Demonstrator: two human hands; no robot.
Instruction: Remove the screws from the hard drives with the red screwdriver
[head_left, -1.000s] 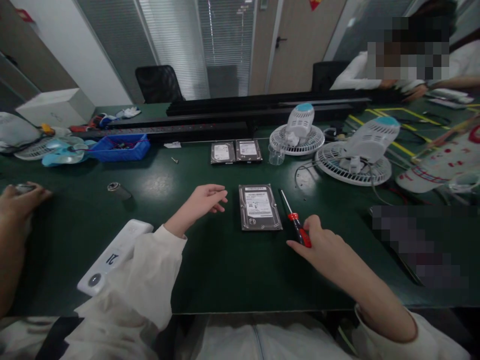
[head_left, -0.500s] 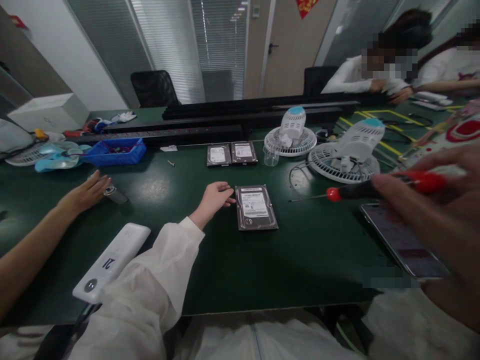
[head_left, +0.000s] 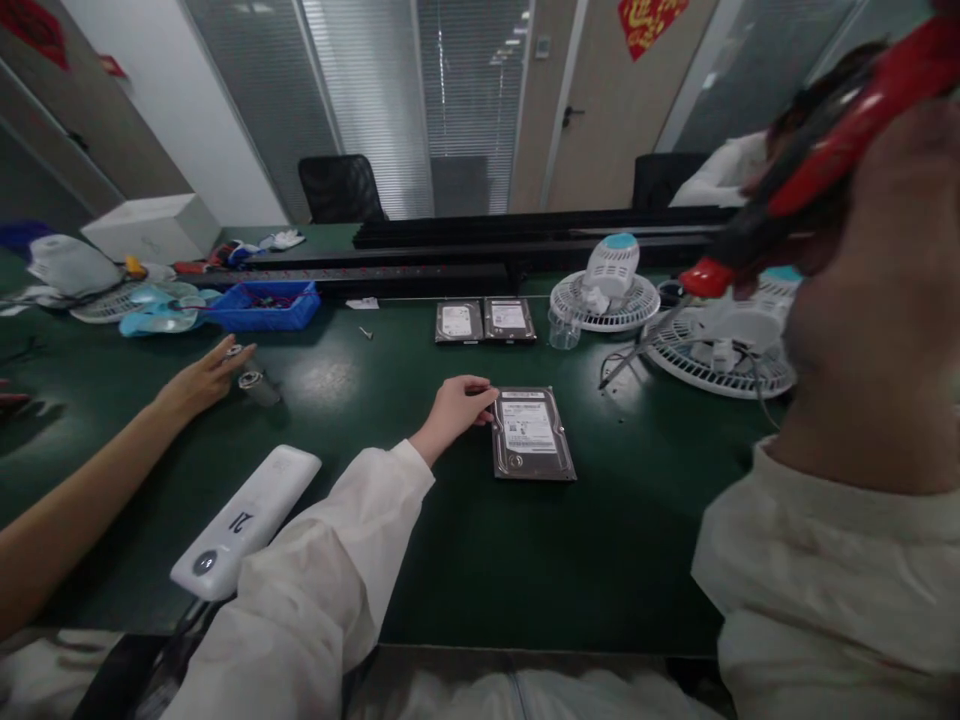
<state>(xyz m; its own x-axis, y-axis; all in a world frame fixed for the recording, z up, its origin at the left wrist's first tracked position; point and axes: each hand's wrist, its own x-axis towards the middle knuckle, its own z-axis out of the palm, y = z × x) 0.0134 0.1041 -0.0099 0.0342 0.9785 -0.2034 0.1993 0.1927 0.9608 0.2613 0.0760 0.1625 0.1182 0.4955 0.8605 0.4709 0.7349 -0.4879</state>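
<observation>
A hard drive (head_left: 532, 450) lies flat on the green table, label side up. At its upper left corner my left hand (head_left: 454, 414) grips the edge, thumb on top and fingers curled at the side. My right hand (head_left: 885, 290), large and slightly blurred at the right, is closed around the handle of a red and black screwdriver (head_left: 787, 190). The shaft slants down to the left, with its tip above the table, apart from the drive. Several tiny dark screws (head_left: 616, 390) lie near that tip.
Two more hard drives (head_left: 459, 321) lie behind, beside a clear plastic cup (head_left: 564, 328) and white fan parts (head_left: 611, 290). Leftward are a blue tray (head_left: 262, 312), a white power bank (head_left: 247, 525) and another person's hand (head_left: 196, 388) near metal cylinders (head_left: 259, 388).
My right hand has raised the screwdriver handle, tilting the shaft down steeply. My left hand has closed onto the drive's corner. The view has shifted, and the phone at right is out of sight.
</observation>
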